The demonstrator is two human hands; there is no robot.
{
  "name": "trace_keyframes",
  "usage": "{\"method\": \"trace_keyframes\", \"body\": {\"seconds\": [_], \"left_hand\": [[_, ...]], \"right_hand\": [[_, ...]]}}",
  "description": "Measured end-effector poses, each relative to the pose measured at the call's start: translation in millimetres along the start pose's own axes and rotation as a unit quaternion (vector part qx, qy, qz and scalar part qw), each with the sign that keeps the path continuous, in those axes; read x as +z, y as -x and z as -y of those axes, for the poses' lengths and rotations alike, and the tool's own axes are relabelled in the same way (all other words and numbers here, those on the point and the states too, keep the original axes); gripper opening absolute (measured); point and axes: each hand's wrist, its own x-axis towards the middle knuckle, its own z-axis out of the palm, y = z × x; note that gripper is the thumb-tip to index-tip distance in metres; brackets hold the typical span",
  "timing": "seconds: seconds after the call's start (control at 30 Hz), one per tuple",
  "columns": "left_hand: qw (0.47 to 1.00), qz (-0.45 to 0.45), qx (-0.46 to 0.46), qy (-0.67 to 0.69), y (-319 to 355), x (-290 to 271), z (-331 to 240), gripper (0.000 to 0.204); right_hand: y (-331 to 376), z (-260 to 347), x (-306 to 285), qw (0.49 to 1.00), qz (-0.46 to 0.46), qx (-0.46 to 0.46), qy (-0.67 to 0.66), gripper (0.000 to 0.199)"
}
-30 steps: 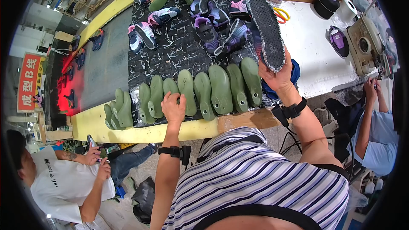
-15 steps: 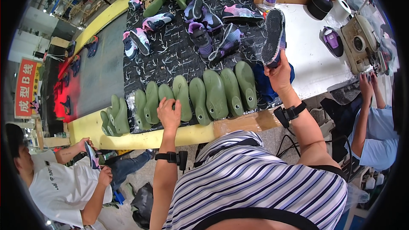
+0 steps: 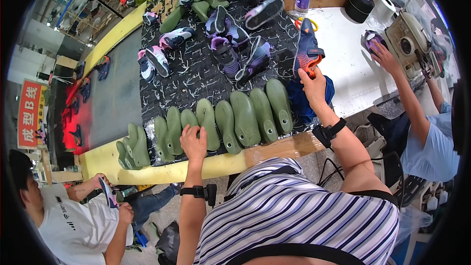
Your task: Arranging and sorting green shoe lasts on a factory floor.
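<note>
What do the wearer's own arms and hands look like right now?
The left hand and right hand are ungloved, and no sleeves cover the forearms. The left wristband and right wristband are black straps, each carrying a small dark boxy module. I see no cable plugged into either.

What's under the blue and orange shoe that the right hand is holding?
Black mat shows left of the shoe, white tabletop right of it, and orange and yellow loops peek out by its far end. Whatever lies directly beneath is covered.
</note>
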Motion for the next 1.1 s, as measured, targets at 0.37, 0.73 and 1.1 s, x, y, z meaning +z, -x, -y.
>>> {"method": "trace_keyframes", "body": {"seconds": [0.37,0.73,1.1], "left_hand": [[1.000,-0.015,0.008,0.003,1,0,3,0.027],[1.000,-0.021,0.000,0.016,2,-4,1,0.027],[0.999,-0.036,-0.001,0.010,1,-1,4,0.028]], "right_hand": [[6,-2,7,0.974,-0.005,-0.164,0.158,0.055],[45,-33,17,0.871,0.186,-0.325,0.319,0.025],[33,-23,20,0.857,0.236,-0.282,0.360,0.025]]}}
